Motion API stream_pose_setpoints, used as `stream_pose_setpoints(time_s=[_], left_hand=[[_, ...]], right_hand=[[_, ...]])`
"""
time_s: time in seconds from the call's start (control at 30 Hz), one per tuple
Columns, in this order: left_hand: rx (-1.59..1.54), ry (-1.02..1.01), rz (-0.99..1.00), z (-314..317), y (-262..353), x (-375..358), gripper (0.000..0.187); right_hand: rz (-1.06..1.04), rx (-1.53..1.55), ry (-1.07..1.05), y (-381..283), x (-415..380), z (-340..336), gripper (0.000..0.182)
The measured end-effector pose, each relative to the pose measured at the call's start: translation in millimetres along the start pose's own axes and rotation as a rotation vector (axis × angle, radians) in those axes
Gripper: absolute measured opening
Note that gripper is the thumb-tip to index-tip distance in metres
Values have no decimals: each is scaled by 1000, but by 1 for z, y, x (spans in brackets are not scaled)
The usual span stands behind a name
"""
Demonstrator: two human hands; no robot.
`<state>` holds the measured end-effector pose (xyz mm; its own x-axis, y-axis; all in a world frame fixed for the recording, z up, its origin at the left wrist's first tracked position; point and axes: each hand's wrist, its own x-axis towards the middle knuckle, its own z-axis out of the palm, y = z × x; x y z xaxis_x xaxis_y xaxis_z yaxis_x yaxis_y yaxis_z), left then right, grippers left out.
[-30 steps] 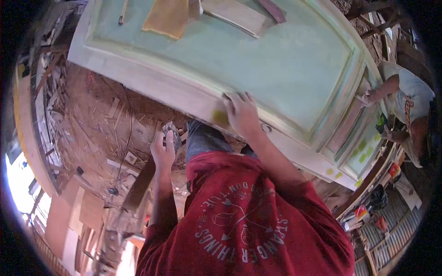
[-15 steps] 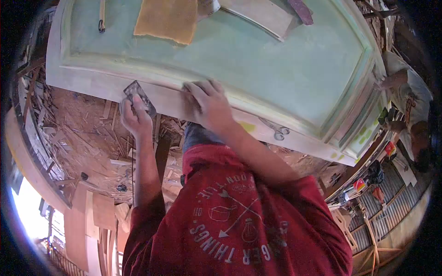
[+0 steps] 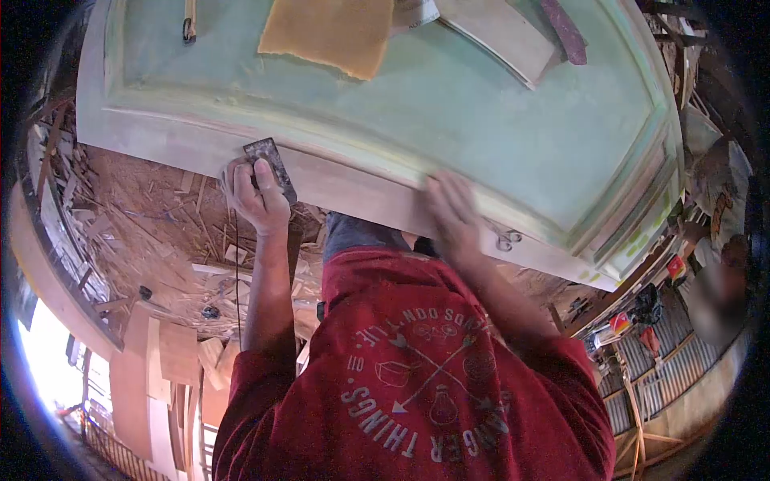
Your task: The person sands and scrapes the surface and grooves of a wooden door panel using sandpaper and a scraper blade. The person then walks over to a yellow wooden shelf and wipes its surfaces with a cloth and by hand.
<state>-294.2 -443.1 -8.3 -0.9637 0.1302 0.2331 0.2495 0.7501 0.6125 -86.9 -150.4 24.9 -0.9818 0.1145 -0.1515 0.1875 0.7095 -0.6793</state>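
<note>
My left hand [image 3: 258, 195] is closed around a dark, speckled rectangular block [image 3: 271, 168], thumb pressed on its face, at the near edge of a door panel. The panel [image 3: 481, 120] is pale green with raised moulding and a bare whitish border. Smeared by motion, my right hand [image 3: 453, 212] lies with fingers stretched out over that near border and moulding; nothing shows in it, though its underside is hidden. Just beside it, a pair of scissors [image 3: 508, 240] rests on the border, its handle loops showing.
On the panel lie a torn tan sandpaper sheet [image 3: 327, 36], a pale curved strip [image 3: 501, 38], a purple-brown strip [image 3: 564, 30] and a thin stick [image 3: 189, 20]. Wood scraps [image 3: 160, 216] litter the floor. Another person [image 3: 722, 184] is at the right end.
My right hand has slid rightward along the border, close to the scissors. My left hand, still holding the block, appears slightly further right. The whole view has shifted a little.
</note>
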Motion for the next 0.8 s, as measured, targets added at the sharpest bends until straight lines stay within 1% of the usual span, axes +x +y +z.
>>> stream_pose_setpoints(time_s=[0.03, 0.1, 0.2, 0.23, 0.3, 0.37, 0.47, 0.5, 0.6, 0.63, 0.7, 0.73, 0.8], left_hand=[[4, -8, -6, -1, 1, 1, 38], [18, -24, -20, -4, 4, 0, 38], [-6, -43, -21, -4, 2, 1, 39], [11, -60, -17, -6, 4, 2, 34], [-42, -67, -10, -7, 7, 6, 31], [-41, -84, -20, -11, 0, 3, 25], [-81, -61, -39, -11, -2, 2, 26], [-69, -61, -49, -13, 1, 1, 28], [-127, 58, -185, -18, 7, 2, 31], [-125, 109, -249, -19, 7, 2, 32], [-123, 210, -375, -21, 3, 1, 35], [-95, 188, -399, -24, -2, 3, 36], [-44, 150, -455, -31, -14, 10, 39]], right_hand=[[-109, 4, 18, -17, 33, 23, 73], [-177, 17, 23, -66, 94, 49, 68], [-212, -11, -43, -62, 96, 46, 66], [-188, -10, -51, -50, 78, 27, 61], [-235, -63, -41, -8, 36, -2, 54], [-258, -128, -100, 13, 17, -24, 53], [-300, -185, -114, -16, 53, 4, 55], [-332, -130, -112, -37, 81, 23, 58], [-396, -35, -55, -109, 170, 80, 61], [-418, 22, -38, -125, 190, 87, 61], [-352, 20, -85, -134, 193, 83, 61], [-317, 14, -107, -138, 194, 80, 61], [-267, -9, -143, -109, 157, 55, 63]])
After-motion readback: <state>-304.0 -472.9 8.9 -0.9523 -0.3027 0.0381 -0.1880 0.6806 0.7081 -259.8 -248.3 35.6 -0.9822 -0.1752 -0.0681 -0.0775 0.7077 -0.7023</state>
